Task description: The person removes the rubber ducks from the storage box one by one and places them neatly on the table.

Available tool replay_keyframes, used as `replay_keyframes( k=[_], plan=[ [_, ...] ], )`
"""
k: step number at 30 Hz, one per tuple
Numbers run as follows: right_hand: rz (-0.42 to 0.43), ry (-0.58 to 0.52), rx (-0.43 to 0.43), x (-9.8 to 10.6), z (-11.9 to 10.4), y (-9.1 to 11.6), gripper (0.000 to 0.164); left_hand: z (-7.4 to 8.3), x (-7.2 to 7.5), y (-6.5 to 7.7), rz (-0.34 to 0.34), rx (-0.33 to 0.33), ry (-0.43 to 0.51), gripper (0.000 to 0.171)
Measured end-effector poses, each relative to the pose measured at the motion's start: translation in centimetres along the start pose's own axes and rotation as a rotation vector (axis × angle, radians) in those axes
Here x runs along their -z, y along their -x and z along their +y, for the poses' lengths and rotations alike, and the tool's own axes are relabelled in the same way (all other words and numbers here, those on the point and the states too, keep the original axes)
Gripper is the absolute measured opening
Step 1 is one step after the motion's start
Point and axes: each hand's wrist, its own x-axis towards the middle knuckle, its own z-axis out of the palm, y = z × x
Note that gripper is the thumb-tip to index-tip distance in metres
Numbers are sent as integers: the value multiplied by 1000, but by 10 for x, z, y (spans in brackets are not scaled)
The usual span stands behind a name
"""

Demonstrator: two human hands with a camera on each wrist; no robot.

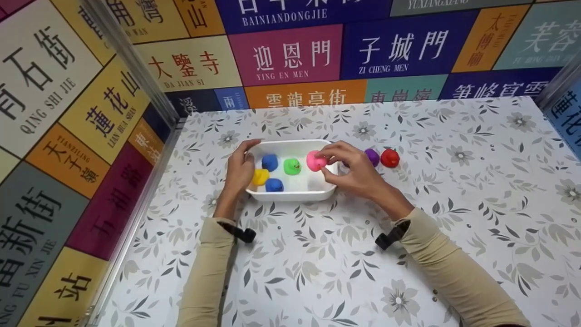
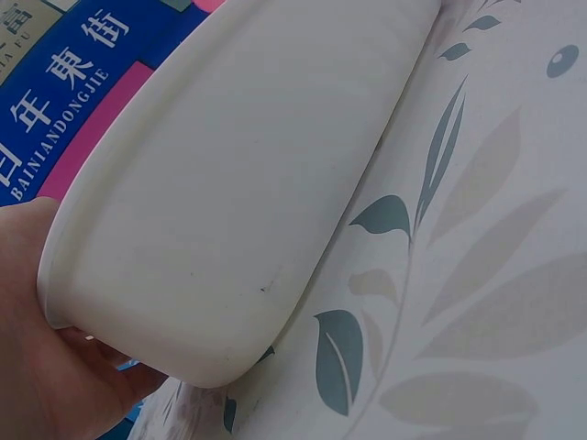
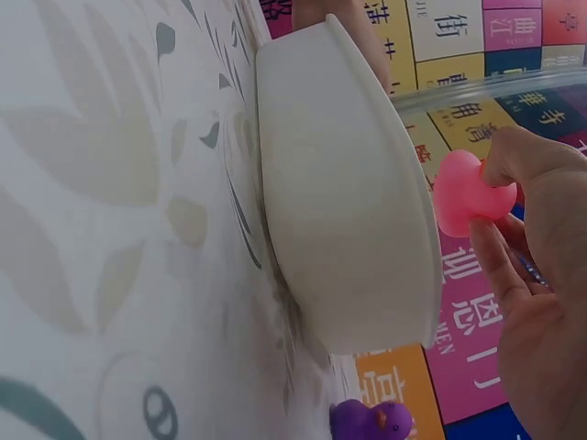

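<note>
A white plastic tray (image 1: 290, 196) stands on the patterned tabletop. My left hand (image 1: 240, 168) grips its left end; in the left wrist view, that hand (image 2: 55, 339) reaches round the rim, with fingers under it. Over the right part of the tray, my right hand (image 1: 356, 170) pinches a pink rubber duck (image 1: 314, 161) between thumb and fingers. The right wrist view shows the pink duck above the rim. Inside the tray are a green duck (image 1: 292, 166), a blue duck (image 1: 270, 162), a second blue duck (image 1: 274, 185) and a yellow duck (image 1: 260, 176), partly behind my left hand.
Right of the tray, a purple duck (image 1: 372, 157), partly hidden by my right hand, sits beside a red duck (image 1: 390, 158). The tabletop (image 1: 317, 272) has a leaf and flower print. Panels with large lettering (image 1: 290, 56) stand behind and to the left.
</note>
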Motion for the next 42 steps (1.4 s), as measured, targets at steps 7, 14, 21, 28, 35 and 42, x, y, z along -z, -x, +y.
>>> replay_keyframes(
  k=[7,14,21,28,35,42],
  plan=[
    [16,25,-83,26,5,9,38,0,0,-1,-2,27,-7,47],
    [53,29,-108,44,9,16,37,-1,0,-1,2,14,-9,46],
    [83,101,-94,62,13,25,39,-1,0,-1,0,3,-11,46],
    [102,128,-145,84,17,37,42,1,0,1,4,-13,-26,47],
    [128,133,-169,105,21,43,42,1,1,0,6,14,-20,46],
    [140,188,-193,123,27,50,39,1,-2,-2,7,25,-19,46]
  ],
)
